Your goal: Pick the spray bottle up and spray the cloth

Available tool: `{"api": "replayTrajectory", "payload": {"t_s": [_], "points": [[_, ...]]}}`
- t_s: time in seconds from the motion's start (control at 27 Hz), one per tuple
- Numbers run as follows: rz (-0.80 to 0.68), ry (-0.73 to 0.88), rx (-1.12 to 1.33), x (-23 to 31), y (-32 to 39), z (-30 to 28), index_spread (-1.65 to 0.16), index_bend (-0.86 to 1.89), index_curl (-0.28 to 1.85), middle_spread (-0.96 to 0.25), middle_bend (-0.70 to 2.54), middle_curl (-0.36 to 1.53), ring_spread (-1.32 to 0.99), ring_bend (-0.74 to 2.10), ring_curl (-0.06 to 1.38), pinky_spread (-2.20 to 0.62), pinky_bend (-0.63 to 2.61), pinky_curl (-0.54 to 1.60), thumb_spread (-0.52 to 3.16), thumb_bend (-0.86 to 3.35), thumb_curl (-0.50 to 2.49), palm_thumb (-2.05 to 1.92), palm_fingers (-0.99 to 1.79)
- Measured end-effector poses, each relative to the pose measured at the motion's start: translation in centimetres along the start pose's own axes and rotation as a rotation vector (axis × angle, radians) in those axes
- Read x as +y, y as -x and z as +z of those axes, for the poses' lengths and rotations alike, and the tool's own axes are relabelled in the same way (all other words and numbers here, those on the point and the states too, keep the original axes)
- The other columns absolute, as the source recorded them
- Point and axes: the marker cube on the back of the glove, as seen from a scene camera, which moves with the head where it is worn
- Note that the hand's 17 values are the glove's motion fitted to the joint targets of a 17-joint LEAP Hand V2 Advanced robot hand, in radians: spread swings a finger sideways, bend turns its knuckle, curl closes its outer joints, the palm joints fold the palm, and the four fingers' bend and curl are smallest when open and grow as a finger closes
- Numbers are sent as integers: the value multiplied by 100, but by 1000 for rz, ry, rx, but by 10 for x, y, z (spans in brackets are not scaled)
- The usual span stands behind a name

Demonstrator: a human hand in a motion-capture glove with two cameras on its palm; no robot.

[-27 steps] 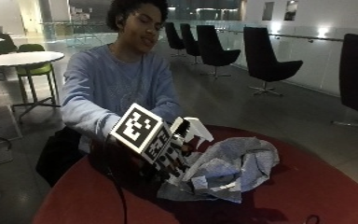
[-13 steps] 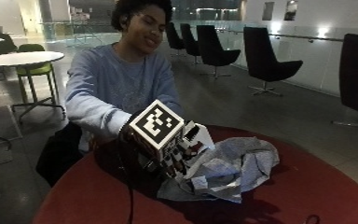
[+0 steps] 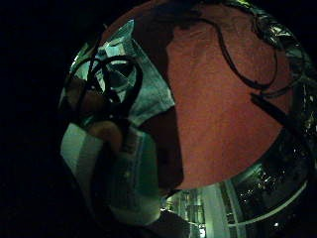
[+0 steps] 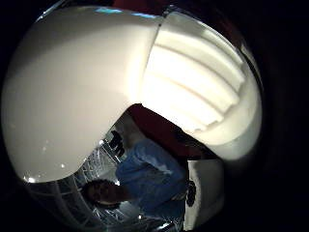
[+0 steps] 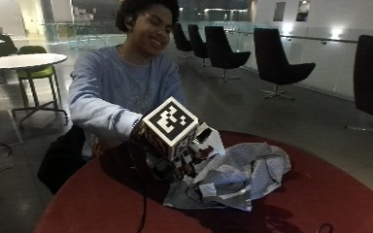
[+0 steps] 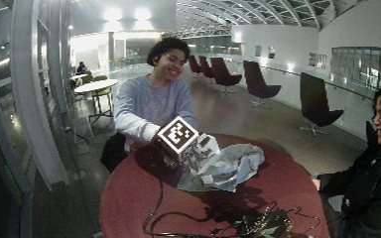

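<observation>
Bottle is feeling light and slick, so I'm curling my gloved hand round its neck. I'm aiming at the soft cloth just beside it.

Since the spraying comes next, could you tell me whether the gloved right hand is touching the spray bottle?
Touching. In the thumb side palm view the white spray bottle fills the picture against the palm; the outside view shows the right hand wrapped around it beside the cloth.

Spray bottle: white body, white ribbed part beside it.
Cloth: pale grey, crumpled, with darker folds.
Table: round top, deep red.
Right hand: black glove.
Person's sweatshirt: light blue-grey, plain.
Chairs behind: black.
Chair at the far table: green.
</observation>
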Motion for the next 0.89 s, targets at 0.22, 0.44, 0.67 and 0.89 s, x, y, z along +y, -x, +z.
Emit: {"api": "replayTrajectory", "payload": {"t_s": [0.22,0.44,0.67,0.89], "points": [[16,-6,6,-1,4,5,-25,13,36,-6,21,45,-3,57,38,10,30,37,67,-3,62,99,114],[3,1,18,0,13,11,-25,13,36,-6,21,45,-3,57,38,9,30,37,67,-3,63,99,114],[-97,-74,-100,2,34,17,-24,13,36,-6,21,45,-3,56,38,9,30,38,67,-3,63,99,114],[-425,-171,-502,18,93,39,-24,13,37,-6,22,45,-3,55,38,9,30,37,68,-3,63,99,113]]}}
